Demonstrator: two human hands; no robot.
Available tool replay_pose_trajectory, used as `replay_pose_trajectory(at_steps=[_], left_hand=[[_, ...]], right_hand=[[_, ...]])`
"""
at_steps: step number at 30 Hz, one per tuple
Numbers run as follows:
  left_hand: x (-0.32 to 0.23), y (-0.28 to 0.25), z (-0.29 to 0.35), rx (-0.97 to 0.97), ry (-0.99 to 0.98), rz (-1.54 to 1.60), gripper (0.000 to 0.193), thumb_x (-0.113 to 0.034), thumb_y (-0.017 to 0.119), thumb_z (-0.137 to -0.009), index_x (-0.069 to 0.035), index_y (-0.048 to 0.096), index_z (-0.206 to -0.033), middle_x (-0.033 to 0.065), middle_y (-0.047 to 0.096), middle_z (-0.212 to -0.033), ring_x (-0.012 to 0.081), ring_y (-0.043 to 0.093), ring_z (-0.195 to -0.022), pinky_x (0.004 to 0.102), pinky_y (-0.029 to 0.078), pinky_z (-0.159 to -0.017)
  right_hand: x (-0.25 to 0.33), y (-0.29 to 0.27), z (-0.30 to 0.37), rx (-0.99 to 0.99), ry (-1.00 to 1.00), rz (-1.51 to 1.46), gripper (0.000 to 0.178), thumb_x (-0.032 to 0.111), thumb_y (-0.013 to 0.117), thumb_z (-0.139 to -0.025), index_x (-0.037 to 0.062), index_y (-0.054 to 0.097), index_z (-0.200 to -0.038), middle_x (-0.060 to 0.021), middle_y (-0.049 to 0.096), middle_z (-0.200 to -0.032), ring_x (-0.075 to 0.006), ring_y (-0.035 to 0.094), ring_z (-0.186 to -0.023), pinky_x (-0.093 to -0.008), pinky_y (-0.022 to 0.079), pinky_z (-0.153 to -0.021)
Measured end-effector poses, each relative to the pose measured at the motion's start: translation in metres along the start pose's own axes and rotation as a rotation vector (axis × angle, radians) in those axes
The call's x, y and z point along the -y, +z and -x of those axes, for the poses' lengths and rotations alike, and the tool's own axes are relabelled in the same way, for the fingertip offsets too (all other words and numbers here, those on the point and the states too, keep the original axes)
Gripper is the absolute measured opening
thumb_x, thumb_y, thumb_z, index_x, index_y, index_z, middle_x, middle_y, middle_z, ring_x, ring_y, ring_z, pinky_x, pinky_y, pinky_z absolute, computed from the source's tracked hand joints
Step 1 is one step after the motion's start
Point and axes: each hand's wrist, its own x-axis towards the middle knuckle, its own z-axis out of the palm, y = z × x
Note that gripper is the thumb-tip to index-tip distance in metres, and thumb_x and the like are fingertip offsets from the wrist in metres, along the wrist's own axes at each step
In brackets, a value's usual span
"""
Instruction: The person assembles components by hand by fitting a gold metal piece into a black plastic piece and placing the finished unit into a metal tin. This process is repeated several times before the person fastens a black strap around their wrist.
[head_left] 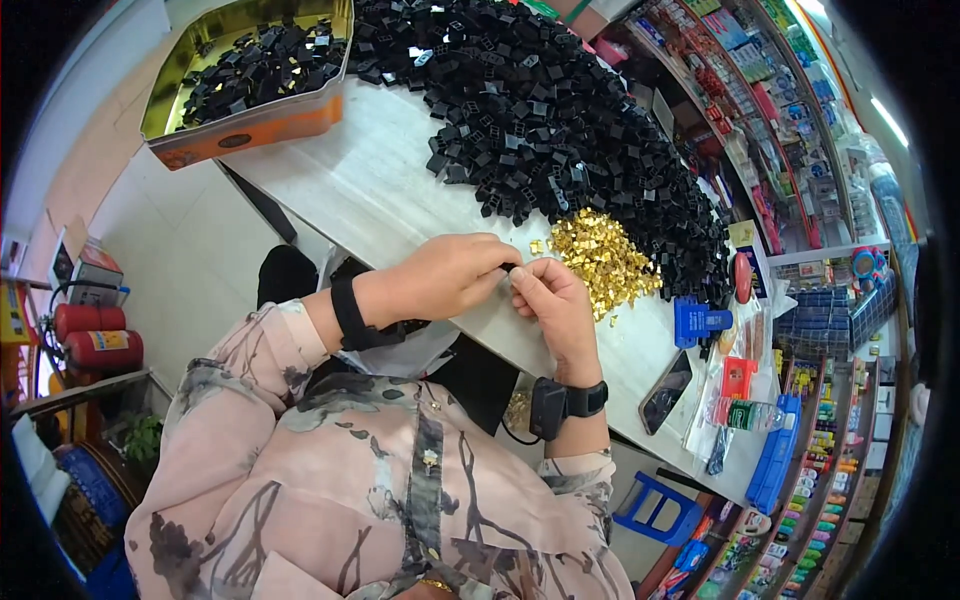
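Above the table's near edge, my left hand (440,275) and my right hand (555,300) meet at the fingertips. Between them a bit of a small black plastic piece (508,268) shows, pinched in my left fingers. The right thumb and forefinger are pressed together against the same spot; what they grip is hidden. Just beyond my right hand lies a heap of small shiny gold pieces (600,262), with a few loose ones beside it. A large mound of black square plastic pieces (540,110) spreads across the far side of the table.
An orange-and-gold tin (250,140) of black pieces stands at the far left of the white table (330,180). To the right lie a blue plastic object (697,321), a phone (666,392) and a clear bottle (748,414). A blue stool (658,510) stands below, near stocked shelves (820,470).
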Motion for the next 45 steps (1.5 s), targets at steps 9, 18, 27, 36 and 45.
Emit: replay_pose_trajectory(at_steps=[9, 18, 27, 36, 45], left_hand=[[-0.005, -0.006, -0.004, -0.09, -0.377, 0.552, 0.024, -0.012, 0.059, -0.082, -0.004, 0.056, -0.104, 0.0079, 0.057, -0.081, 0.0185, 0.055, -0.072, 0.0288, 0.045, -0.065], [0.004, -0.002, -0.004, -0.126, -0.197, 0.274, 0.02, -0.012, 0.064, -0.082, -0.005, 0.055, -0.099, -0.0002, 0.053, -0.081, 0.0058, 0.05, -0.078, 0.0216, 0.042, -0.068], [-0.002, -0.004, -0.005, -0.11, -0.252, 0.342, 0.022, -0.008, 0.059, -0.081, -0.001, 0.056, -0.102, 0.0044, 0.058, -0.087, 0.0092, 0.054, -0.082, 0.0239, 0.044, -0.074], [-0.005, -0.001, -0.001, -0.044, -0.164, 0.229, 0.022, -0.007, 0.055, -0.082, -0.002, 0.058, -0.104, 0.0112, 0.062, -0.095, 0.0192, 0.061, -0.085, 0.0285, 0.047, -0.073], [-0.001, 0.004, -0.001, -0.049, -0.037, 0.067, 0.02, -0.008, 0.054, -0.081, -0.004, 0.058, -0.1, 0.0128, 0.06, -0.087, 0.0298, 0.058, -0.079, 0.0361, 0.046, -0.067]], right_hand=[[0.001, -0.02, -0.005, -0.146, -0.076, 0.081, 0.013, 0.015, 0.06, -0.085, 0.0034, 0.061, -0.092, 0.0023, 0.058, -0.073, -0.0045, 0.052, -0.062, -0.0185, 0.041, -0.054], [-0.005, -0.024, -0.019, -0.355, -0.481, 0.934, 0.019, 0.017, 0.064, -0.083, 0.0009, 0.062, -0.092, 0.0004, 0.06, -0.076, -0.0061, 0.054, -0.061, -0.0205, 0.042, -0.053], [0.016, 0.001, 0.001, -0.098, -0.211, -0.005, 0.011, 0.015, 0.058, -0.085, 0.0037, 0.059, -0.085, -0.0006, 0.059, -0.076, -0.0063, 0.054, -0.065, -0.0198, 0.043, -0.058], [0.007, 0.001, 0.001, -0.046, -0.104, -0.075, 0.008, 0.014, 0.056, -0.087, 0.0058, 0.058, -0.085, -0.0002, 0.058, -0.076, -0.0058, 0.053, -0.065, -0.0193, 0.043, -0.059], [0.002, -0.002, 0.004, -0.009, -0.032, -0.005, 0.011, 0.018, 0.059, -0.087, 0.0075, 0.058, -0.084, 0.0024, 0.058, -0.073, -0.0041, 0.052, -0.064, -0.0181, 0.041, -0.058]])
